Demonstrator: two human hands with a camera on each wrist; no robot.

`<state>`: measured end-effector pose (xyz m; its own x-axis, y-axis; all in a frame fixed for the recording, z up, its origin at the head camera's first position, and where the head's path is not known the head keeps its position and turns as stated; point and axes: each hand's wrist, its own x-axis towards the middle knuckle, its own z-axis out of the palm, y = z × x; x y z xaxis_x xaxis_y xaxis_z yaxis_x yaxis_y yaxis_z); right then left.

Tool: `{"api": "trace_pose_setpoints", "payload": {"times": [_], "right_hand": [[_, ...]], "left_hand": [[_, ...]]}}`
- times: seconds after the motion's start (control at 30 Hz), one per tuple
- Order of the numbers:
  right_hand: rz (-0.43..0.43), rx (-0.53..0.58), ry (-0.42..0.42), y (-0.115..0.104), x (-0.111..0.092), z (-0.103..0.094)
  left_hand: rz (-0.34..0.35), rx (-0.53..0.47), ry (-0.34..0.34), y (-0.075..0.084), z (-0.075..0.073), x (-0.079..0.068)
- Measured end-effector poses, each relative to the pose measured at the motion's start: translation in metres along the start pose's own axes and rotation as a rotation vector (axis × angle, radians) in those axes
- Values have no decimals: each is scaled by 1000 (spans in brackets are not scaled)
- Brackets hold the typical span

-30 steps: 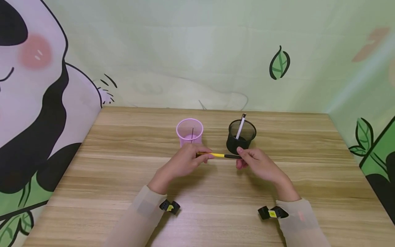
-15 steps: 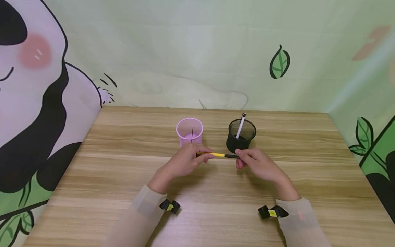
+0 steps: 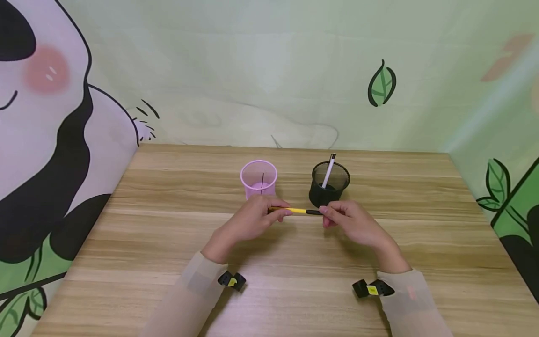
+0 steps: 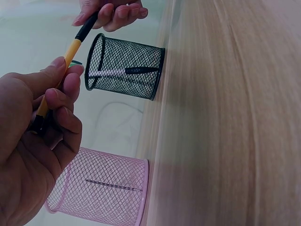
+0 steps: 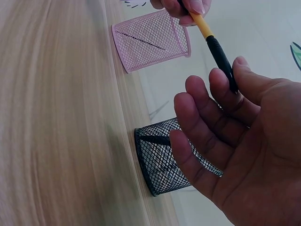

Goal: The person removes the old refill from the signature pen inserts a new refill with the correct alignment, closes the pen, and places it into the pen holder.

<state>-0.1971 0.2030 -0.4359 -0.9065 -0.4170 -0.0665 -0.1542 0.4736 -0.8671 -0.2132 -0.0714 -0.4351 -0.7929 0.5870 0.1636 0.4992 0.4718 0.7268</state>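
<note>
A yellow-and-black pen lies level between the two hands, held above the table. My left hand grips its left part, with thumb and fingers curled round the yellow barrel. My right hand pinches the black end between thumb and index finger, while its other fingers are loosely bent. Just beyond the left hand stands a pink mesh pen cup, partly covered by that hand in the head view. Behind the right hand is a black mesh pen cup, holding a white pen with a black clip end.
Both cups stand upright on a wood-grain table. A thin dark line shows at the pink cup's mesh. Behind the table's far edge hangs a green printed backdrop. Each sleeve carries a small black wrist camera.
My right thumb has shifted slightly left and down along the pen's black end. The left hand and both cups stay where they were.
</note>
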Motion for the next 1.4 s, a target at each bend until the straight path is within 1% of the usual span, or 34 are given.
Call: {"api": "trace_pose_setpoints", "payload": {"times": [0.4,0.7,0.9,1.1,1.4], "right_hand": [[-46,16,24,2,0,-1],[-56,-4,49,2,0,-3],[-66,9,55,2,-1,-3],[-53,27,69,2,-1,-3],[-39,50,70,1,-1,-3]], "left_hand": [[-6,1,-1,-1,0,0],[-10,5,-2,-3,1,0],[-8,2,-4,-4,1,0],[-16,3,-5,-3,0,1],[6,6,-5,-3,0,1]]}}
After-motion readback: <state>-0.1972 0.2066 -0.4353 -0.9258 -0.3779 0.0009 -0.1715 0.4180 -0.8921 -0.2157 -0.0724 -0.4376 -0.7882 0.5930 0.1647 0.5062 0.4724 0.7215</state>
